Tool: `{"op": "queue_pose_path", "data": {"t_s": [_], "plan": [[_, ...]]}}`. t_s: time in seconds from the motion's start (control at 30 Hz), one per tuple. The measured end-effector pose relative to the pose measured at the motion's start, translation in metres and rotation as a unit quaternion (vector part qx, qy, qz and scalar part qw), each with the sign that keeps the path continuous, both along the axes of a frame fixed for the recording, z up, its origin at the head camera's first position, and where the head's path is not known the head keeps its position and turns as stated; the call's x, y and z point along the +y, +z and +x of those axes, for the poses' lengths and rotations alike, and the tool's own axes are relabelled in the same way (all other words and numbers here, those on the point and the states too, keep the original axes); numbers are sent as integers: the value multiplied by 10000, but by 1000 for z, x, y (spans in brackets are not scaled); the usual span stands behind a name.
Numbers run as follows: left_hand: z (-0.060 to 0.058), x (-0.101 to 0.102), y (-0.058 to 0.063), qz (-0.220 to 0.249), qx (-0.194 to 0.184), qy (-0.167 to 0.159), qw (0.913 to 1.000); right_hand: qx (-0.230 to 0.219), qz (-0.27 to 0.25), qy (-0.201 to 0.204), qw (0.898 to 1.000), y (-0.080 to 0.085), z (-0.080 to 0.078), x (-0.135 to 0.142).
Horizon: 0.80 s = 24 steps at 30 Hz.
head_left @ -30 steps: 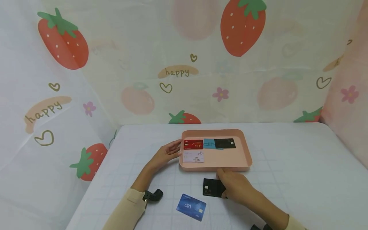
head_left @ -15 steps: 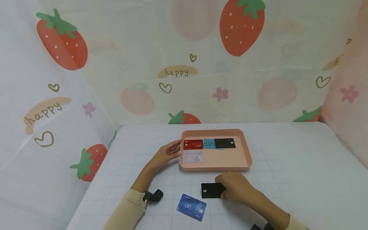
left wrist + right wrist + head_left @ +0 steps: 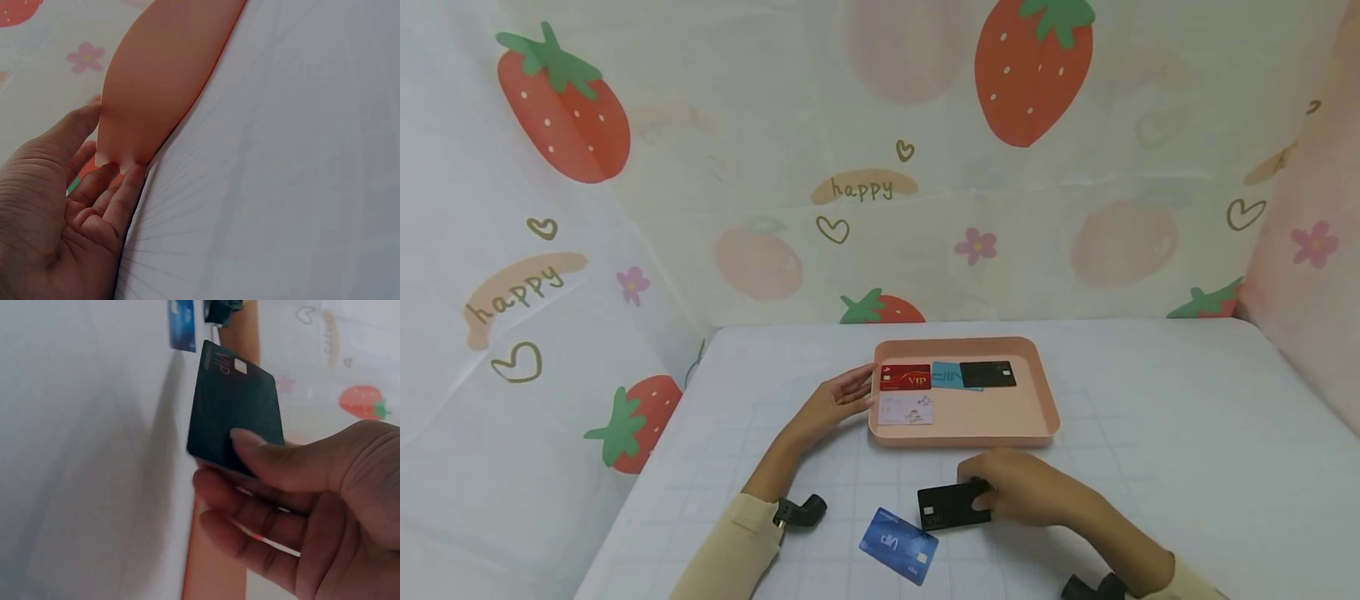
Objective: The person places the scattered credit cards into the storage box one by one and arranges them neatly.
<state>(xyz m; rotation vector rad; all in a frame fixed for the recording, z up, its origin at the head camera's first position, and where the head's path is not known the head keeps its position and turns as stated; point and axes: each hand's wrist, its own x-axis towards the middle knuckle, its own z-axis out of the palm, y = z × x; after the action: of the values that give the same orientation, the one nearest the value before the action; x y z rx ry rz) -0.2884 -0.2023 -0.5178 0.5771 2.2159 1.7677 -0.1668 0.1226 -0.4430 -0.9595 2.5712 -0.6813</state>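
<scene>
My right hand pinches a black VIP card, thumb on its printed face and fingers behind it. The card is slightly tilted, in front of the pink tray. On the table, a blue VIP card lies just left of and below the black one in the head view. My left hand is at the tray's left end; in the left wrist view its fingertips touch the outer wall. Inside the tray lie a red card, a pale patterned card, a light blue card and another black card overlapping it.
A white checked cloth covers the table. Behind it hangs a strawberry-print curtain, which also lines both sides. Black wrist cameras sit on the left wrist and at the right sleeve.
My right hand has drawn the black card back from the tray and slightly left, tilting it, until it appears close to the blue card. The left hand stays at the tray.
</scene>
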Motion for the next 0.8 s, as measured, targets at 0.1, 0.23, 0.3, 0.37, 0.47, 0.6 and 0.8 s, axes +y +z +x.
{"op": "queue_pose_path", "data": {"t_s": [0.1, 0.23, 0.3, 0.37, 0.47, 0.6, 0.8], "plan": [[0, 0, 0, -47, 28, 3, 10000, 33, -430, -75, 9990, 4, -2, 3], [0, 0, 0, -95, 66, 3, 9999, 145, -1023, -245, 9943, 10, -6, 7], [0, 0, -1, -96, 55, 9, 9999, 238, -1264, -359, 9910, 13, -6, 8], [0, 0, -3, -85, 19, 22, 10000, 273, -1498, -486, 9871, 14, -7, 9], [0, 0, -4, -116, -32, 43, 9999, 341, -1811, -730, 9802, 14, -8, 10], [1, 0, -2, -169, -7, 35, 9999, 438, -1998, -1020, 9735, 15, -10, 11], [0, -1, -2, -97, 102, -1, 9999, 455, -2112, -1172, 9693, 15, -12, 12]]}}
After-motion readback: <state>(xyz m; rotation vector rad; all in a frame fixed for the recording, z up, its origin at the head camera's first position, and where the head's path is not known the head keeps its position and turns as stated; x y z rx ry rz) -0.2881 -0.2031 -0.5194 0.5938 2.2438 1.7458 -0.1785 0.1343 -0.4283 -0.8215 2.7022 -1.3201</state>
